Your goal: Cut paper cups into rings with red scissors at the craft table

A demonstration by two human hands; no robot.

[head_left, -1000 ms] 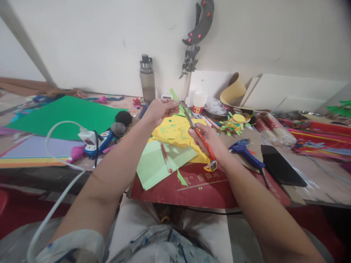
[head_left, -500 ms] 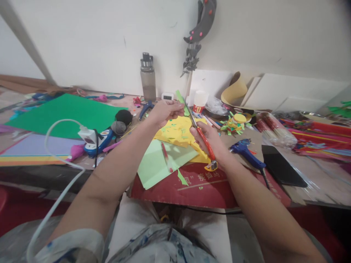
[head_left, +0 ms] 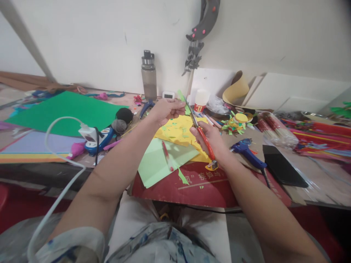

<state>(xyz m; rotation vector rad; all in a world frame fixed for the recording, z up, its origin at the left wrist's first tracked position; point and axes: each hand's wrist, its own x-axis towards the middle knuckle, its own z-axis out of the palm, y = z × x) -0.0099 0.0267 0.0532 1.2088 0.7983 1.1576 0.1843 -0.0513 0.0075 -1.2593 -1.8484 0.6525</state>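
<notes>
My left hand [head_left: 170, 110] pinches a small light green paper strip [head_left: 181, 96] between thumb and fingers. In my right hand [head_left: 210, 137] is a pair of orange-handled scissors [head_left: 204, 138], its blades pointing up and away, right at the strip. Whether the blades touch the paper I cannot tell. Below both hands lies yellow paper [head_left: 179, 128] strewn with green scraps. Nearer to me is a sheet of light green paper [head_left: 152, 168] with a red pen [head_left: 167, 156] on it. A cut green scrap [head_left: 183, 176] rests on the red board [head_left: 164, 193].
To the right are a blue glue gun [head_left: 248, 153] and a black phone [head_left: 283, 166]. Leftward lie a green sheet [head_left: 63, 113] and a power strip [head_left: 100, 140] with a white cable [head_left: 59, 197]. A water bottle [head_left: 148, 78] and a paper cup [head_left: 201, 100] stand behind.
The camera view has shifted very slightly. Both hands keep nearly the same pose, with the scissors still against or beside the green strip.
</notes>
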